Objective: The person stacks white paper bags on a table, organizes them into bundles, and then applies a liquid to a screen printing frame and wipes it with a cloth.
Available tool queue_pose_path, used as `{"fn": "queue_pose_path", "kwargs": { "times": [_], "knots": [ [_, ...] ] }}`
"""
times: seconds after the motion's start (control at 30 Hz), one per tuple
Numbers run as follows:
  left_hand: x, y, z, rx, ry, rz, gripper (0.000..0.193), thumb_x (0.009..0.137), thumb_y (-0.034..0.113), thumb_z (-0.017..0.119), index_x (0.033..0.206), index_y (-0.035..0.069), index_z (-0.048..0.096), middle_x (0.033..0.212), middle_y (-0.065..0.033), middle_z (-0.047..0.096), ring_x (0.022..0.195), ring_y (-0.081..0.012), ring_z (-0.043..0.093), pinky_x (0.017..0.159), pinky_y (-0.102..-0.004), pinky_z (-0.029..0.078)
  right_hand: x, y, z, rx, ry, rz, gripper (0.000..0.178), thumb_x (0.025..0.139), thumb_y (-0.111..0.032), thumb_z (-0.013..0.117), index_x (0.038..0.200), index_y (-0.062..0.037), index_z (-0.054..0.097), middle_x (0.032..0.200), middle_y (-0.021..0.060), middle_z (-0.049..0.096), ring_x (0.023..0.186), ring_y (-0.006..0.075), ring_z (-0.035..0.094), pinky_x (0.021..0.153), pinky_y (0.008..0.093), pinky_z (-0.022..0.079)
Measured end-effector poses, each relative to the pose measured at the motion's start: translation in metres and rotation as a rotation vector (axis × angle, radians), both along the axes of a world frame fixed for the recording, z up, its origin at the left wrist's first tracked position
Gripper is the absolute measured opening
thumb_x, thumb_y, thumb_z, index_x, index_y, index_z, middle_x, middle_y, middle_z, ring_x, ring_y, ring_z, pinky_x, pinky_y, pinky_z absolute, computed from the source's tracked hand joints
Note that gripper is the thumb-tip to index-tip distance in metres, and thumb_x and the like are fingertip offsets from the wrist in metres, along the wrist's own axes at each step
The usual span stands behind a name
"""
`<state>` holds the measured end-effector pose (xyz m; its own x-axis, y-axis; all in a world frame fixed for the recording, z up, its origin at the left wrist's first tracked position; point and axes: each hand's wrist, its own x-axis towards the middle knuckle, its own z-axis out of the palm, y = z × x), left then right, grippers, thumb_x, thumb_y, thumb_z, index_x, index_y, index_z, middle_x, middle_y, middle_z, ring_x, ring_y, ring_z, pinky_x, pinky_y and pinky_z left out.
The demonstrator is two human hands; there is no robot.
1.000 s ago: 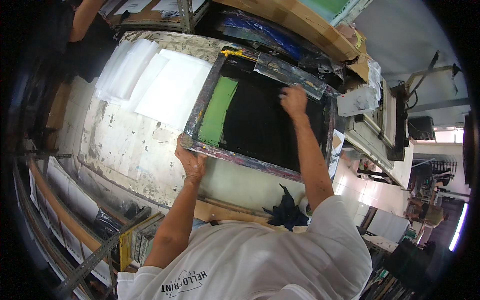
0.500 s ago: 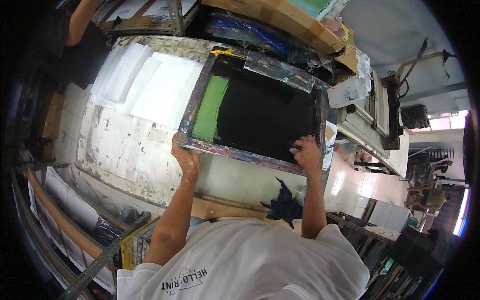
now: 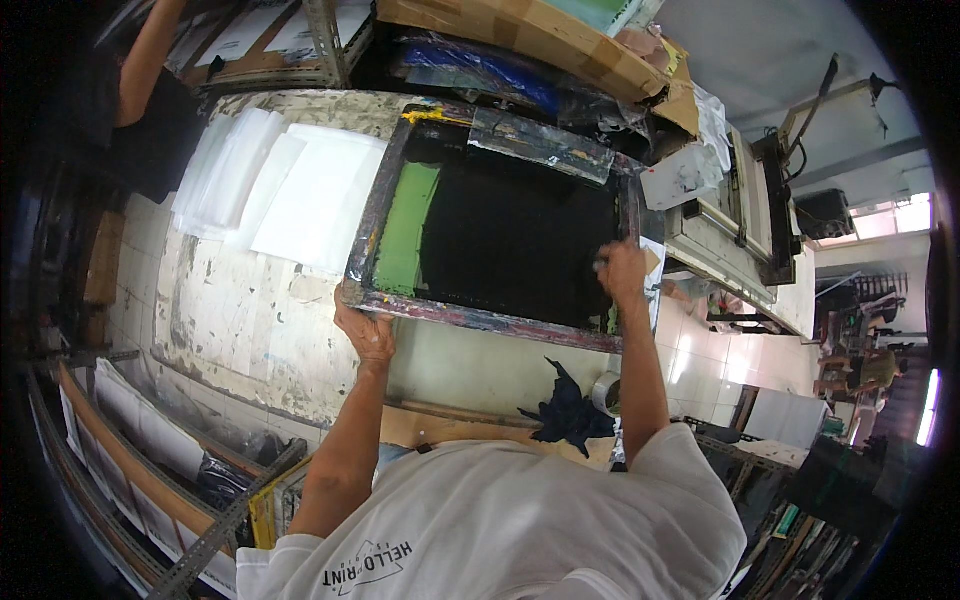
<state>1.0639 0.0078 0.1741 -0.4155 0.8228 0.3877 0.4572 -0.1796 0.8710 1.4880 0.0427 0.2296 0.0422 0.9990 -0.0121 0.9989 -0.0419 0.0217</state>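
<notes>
A screen-printing frame (image 3: 490,317) lies tilted on the worktable, its inside mostly black with a green strip at the left. My left hand (image 3: 363,335) grips its near left corner, fingers wrapped around the edge. Over the right end of the black area is my right hand (image 3: 622,272), its fingers bent inward and closed beside the right rail. Whatever lies between those fingertips is too small to make out. A stained flat strip (image 3: 541,145) rests along the frame's far rail. Left of the frame lie white sheets (image 3: 322,200).
The paint-worn worktable (image 3: 250,310) spreads to the left. A dark cloth (image 3: 568,410) and a tape roll (image 3: 606,393) are near my body. A cardboard box (image 3: 530,35) sits at the back, a white container (image 3: 682,183) at the right. At far left stands another person (image 3: 150,130).
My right hand has moved away from me and slightly right, toward the right rail. My left hand stays on the corner. The whole view has shifted a little.
</notes>
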Motion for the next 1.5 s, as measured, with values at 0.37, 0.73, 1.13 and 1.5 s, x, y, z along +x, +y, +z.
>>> {"fn": "queue_pose_path", "kwargs": {
  "times": [0.37,0.73,1.13,1.5],
  "knots": [
    [0.003,0.002,-0.019,-0.023,-0.059,-0.060,0.098,0.073,0.078,0.062,0.121,-0.006,0.048,0.101,-0.0149,0.059,0.097,-0.0293,0.059,0.090,-0.0420,0.045,0.029,0.071,-0.024,0.189,-0.044,-0.122,0.023,0.070,-0.022,0.076,0.092,-0.0140,0.076,0.091,0.0115,0.070,0.100,0.0332,0.061,0.080,0.0468,0.047],
    [-0.006,-0.001,-0.041,-0.043,0.029,-0.112,0.099,0.082,0.067,0.061,0.138,-0.009,0.030,0.129,-0.0252,0.044,0.119,-0.0343,0.046,0.104,-0.0468,0.037,-0.001,-0.008,-0.002,0.131,0.117,-0.181,0.028,0.067,-0.015,0.077,0.094,-0.0084,0.073,0.087,0.0174,0.071,0.096,0.0367,0.063,0.087,0.0473,0.047],
    [-0.009,-0.008,-0.044,-0.072,0.008,-0.130,0.098,0.083,0.063,0.065,0.140,-0.007,0.027,0.134,-0.0235,0.040,0.122,-0.0332,0.042,0.106,-0.0461,0.033,0.004,-0.003,-0.004,0.252,0.421,-0.282,0.031,0.071,-0.015,0.068,0.102,-0.0132,0.075,0.084,0.0207,0.070,0.083,0.0389,0.067,0.081,0.0455,0.053],
    [-0.004,-0.005,-0.027,-0.084,-0.074,-0.181,0.097,0.081,0.062,0.069,0.138,-0.007,0.030,0.128,-0.0217,0.046,0.118,-0.0307,0.046,0.106,-0.0446,0.035,0.005,-0.008,0.000,0.131,0.180,-0.184,0.024,0.069,-0.010,0.071,0.091,-0.0014,0.073,0.085,0.0224,0.069,0.088,0.0389,0.065,0.084,0.0446,0.052]
  ]
}}
